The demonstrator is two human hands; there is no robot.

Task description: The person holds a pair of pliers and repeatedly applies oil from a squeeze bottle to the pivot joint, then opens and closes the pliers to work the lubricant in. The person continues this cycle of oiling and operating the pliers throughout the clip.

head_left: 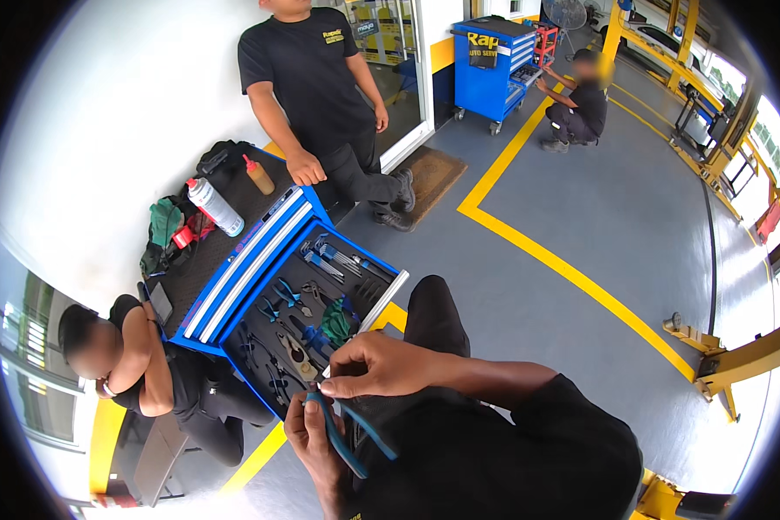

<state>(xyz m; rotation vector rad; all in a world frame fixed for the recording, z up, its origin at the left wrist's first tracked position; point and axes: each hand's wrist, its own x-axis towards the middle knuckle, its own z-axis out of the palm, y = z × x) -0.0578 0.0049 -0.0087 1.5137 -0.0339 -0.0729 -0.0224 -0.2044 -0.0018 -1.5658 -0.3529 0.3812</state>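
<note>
Pliers (348,433) in both hands' grip

Wearer's own body, seen from above. Both hands are bare: the right hand (381,364) and the left hand (314,438) carry no gloves, rings or straps that can be made out. The right forearm is uncovered up to a short black sleeve (572,407) of plain, matte fabric with a soft rounded hem. The torso is clothed in the same black shirt (477,468); a small yellow mark sits at its lower edge, below the left hand. Beyond the right hand, a leg in black trousers (438,316) extends toward the grey floor.
</note>
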